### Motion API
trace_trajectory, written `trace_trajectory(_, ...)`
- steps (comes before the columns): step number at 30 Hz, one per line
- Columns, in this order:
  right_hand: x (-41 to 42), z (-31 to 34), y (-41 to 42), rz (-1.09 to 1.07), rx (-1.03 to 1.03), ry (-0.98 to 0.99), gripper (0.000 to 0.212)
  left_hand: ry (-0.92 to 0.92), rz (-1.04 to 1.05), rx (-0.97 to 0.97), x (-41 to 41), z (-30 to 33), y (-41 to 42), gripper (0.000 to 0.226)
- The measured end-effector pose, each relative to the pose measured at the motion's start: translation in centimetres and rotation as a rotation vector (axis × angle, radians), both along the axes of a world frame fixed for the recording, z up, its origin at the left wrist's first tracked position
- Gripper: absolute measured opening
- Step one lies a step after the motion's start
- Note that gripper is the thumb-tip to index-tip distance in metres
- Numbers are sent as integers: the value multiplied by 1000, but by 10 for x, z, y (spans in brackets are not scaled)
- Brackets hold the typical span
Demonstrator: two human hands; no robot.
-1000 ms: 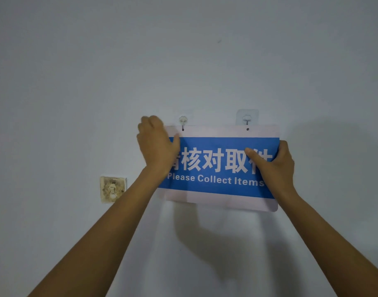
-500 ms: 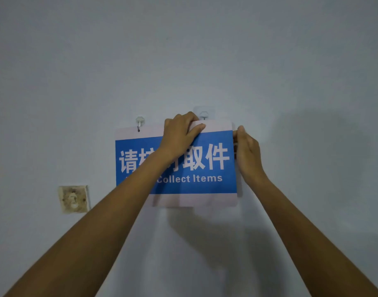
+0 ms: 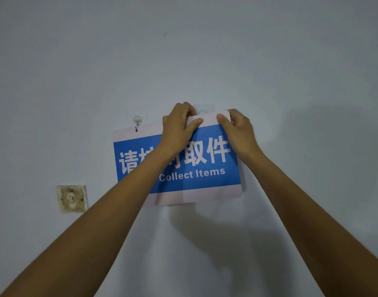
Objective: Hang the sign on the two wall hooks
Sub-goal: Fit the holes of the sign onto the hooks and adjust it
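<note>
A blue and white sign (image 3: 205,168) reading "Collect Items" lies against the pale wall, tilted with its right end higher. Its left hole hangs on the left wall hook (image 3: 137,121). The right wall hook (image 3: 203,111) peeks out just above the sign's top edge, between my hands. My left hand (image 3: 179,127) pinches the top edge near the right hole, thumb on the front. My right hand (image 3: 237,129) grips the sign's top right corner.
A stained, worn wall socket plate (image 3: 71,198) sits low on the left of the wall. My hands and the sign cast a shadow on the wall below the sign.
My left hand has moved from the sign's left end to the top edge near the right hook. My right hand climbed to the top right corner, and the right end rose.
</note>
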State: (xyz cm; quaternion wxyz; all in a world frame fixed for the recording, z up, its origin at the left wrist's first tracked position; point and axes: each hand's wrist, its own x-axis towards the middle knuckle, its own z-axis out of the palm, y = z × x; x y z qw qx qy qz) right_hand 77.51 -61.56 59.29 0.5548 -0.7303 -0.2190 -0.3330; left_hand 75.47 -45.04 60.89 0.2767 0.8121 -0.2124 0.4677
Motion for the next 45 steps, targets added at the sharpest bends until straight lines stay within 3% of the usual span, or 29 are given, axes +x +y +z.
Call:
trace_trajectory(4, 1, -8, -1, -63, 82, -118, 29, -18, 17, -20, 6, -2, -1, 13)
trace_trajectory(13, -1, -14, 1, -69, 156, -175, 24, -65, 3, -42, 7, -2, -6, 10)
trace_trajectory(45, 4, -11, 4, -153, 149, -181, 24, -81, 36, -63, 11, -1, -9, 12)
